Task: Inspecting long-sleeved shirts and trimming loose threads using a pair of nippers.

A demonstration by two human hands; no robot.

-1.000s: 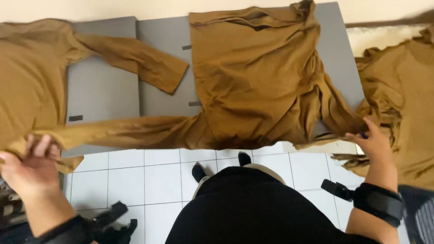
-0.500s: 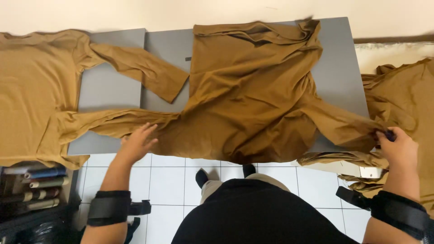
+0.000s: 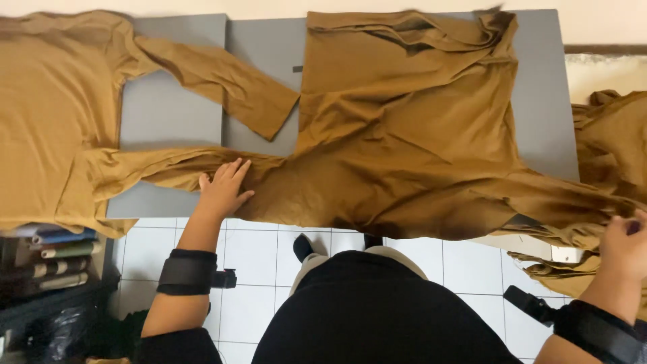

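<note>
Flat and spread, the left hand (image 3: 222, 187) presses on the near sleeve of the brown long-sleeved garment (image 3: 404, 135), which lies crumpled across the grey table (image 3: 269, 54). At the frame's right edge the right hand (image 3: 623, 244) is closed on the other sleeve's end — apparently a pinch, though the fingers are partly hidden. A second ago the left hand gripped the sleeve far out to the left; it has since come inward and opened — the pull has given way to smoothing. A second brown garment (image 3: 54, 114) lies at left.
</note>
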